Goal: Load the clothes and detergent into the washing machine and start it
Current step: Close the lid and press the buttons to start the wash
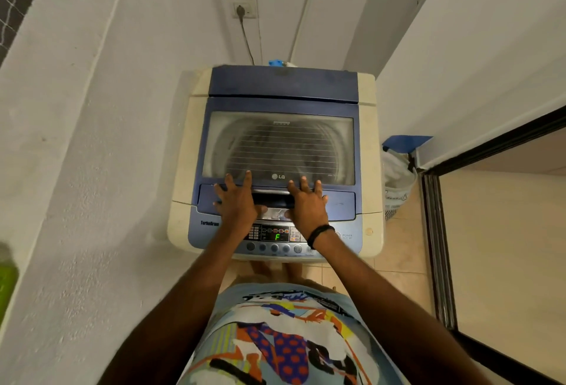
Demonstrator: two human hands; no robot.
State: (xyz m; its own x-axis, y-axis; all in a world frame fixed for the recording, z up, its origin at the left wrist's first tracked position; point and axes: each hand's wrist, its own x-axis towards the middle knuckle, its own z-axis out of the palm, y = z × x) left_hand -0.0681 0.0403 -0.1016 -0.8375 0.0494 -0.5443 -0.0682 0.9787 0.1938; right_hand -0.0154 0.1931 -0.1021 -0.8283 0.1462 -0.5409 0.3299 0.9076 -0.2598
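A blue and cream top-load washing machine (369, 139) stands in front of me with its glass lid (281, 145) lying shut. Through the glass the drum shows dimly; I cannot tell what is in it. My left hand (237, 201) and my right hand (306, 204) rest flat on the lid's front edge, fingers spread, on either side of the lid handle (272, 197). Neither hand holds anything. The control panel (272, 236) below my wrists is lit and shows a green "F". No detergent is in view.
White walls close in on the left and behind the machine. A plug sits in a wall socket (243, 11) above it. A laundry basket (398, 179) with pale cloth stands to the right, beside a dark sliding door frame (435, 246). A green object (6, 280) is at far left.
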